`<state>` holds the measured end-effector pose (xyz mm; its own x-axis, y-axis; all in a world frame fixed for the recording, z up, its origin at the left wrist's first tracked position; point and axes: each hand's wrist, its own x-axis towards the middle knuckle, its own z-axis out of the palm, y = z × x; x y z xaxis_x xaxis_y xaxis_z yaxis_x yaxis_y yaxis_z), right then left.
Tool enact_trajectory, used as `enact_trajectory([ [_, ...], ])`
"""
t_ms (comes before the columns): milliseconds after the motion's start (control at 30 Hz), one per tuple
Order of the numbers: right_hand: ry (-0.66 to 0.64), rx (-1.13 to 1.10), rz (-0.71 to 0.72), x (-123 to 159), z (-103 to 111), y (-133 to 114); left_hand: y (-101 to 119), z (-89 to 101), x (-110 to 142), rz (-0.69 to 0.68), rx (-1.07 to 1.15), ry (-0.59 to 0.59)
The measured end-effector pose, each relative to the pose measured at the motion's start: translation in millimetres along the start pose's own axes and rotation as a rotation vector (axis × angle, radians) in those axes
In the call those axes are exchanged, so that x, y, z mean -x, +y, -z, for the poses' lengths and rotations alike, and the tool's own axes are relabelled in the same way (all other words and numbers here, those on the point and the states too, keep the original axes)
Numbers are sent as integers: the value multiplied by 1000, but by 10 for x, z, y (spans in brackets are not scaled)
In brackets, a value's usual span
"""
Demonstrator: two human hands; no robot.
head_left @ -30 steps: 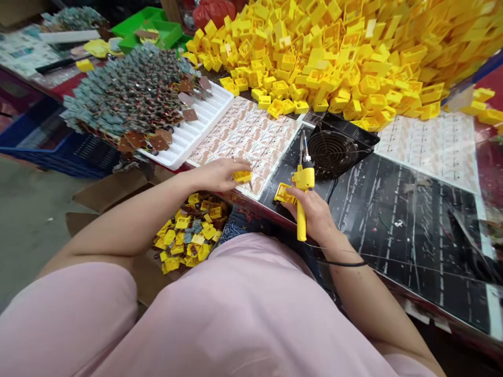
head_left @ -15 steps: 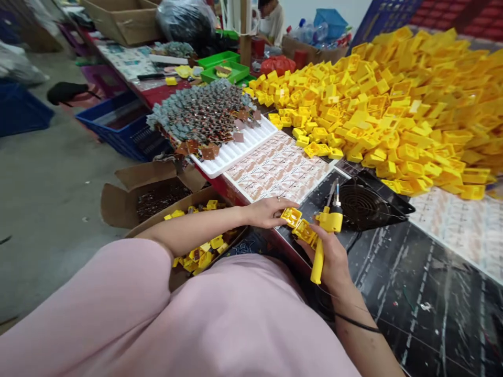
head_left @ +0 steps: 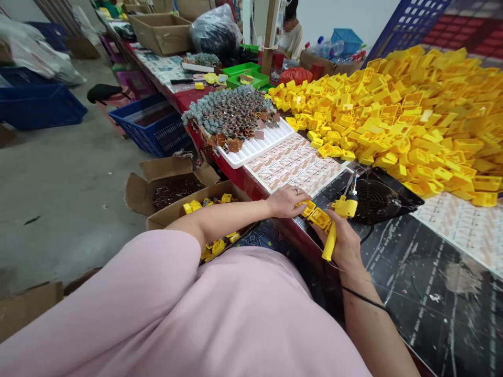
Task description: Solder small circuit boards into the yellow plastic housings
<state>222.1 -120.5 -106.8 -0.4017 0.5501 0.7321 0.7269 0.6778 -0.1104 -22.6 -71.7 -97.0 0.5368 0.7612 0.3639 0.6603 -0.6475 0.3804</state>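
My left hand [head_left: 290,201] is closed with its fingertips on a small yellow plastic housing [head_left: 307,209], at the table's front edge. Right against it sits a second open yellow housing [head_left: 319,219], held at my right fingers. My right hand [head_left: 342,238] also wraps round a yellow soldering gun [head_left: 345,207], its handle slanting down toward me and its metal tip pointing up and away. The fingers of my right hand are partly hidden behind the handle. Behind the gun's tip lies a black fan [head_left: 371,199].
A large heap of yellow housings [head_left: 393,115] covers the back right. Grey parts with wires [head_left: 236,112] lie on a white ribbed tray [head_left: 271,144], beside a printed sheet [head_left: 293,162]. Open cardboard boxes [head_left: 176,217] stand below the table at left. A person [head_left: 294,39] sits beyond.
The view has swung left, so things appear farther right. My left hand has rolled over, its back now up and covering more of its housing. The right hand keeps its hold on the soldering gun.
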Motion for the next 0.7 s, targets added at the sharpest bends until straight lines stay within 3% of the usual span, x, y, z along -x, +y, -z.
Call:
enact_trajectory([
  [100,32,13,29,-9,30,-12,-3,18,30,24,-16,28],
  [167,60,27,32,-14,59,-27,-96,139,13,80,-42,58],
  [233,78,37,21,-17,87,-49,-304,412,-55,160,-93,83],
  [333,83,28,-3,-19,119,-87,-781,1078,-232,302,-214,61],
  [367,85,21,-14,-19,127,-98,-951,1325,-297,370,-277,2],
  [400,82,12,-24,-19,136,-106,-1111,1559,-358,491,-441,-185],
  [433,81,4,-37,-18,144,-112,-1254,1768,-414,552,-491,-252],
  [500,72,-4,-58,-18,164,-119,-1479,2081,-505,630,-598,-419],
  [600,59,4,-81,-42,212,-134,-1651,2305,-598,627,-686,-580],
  [700,28,10,-80,-119,294,-157,-1658,2361,-666,615,-690,-554],
])
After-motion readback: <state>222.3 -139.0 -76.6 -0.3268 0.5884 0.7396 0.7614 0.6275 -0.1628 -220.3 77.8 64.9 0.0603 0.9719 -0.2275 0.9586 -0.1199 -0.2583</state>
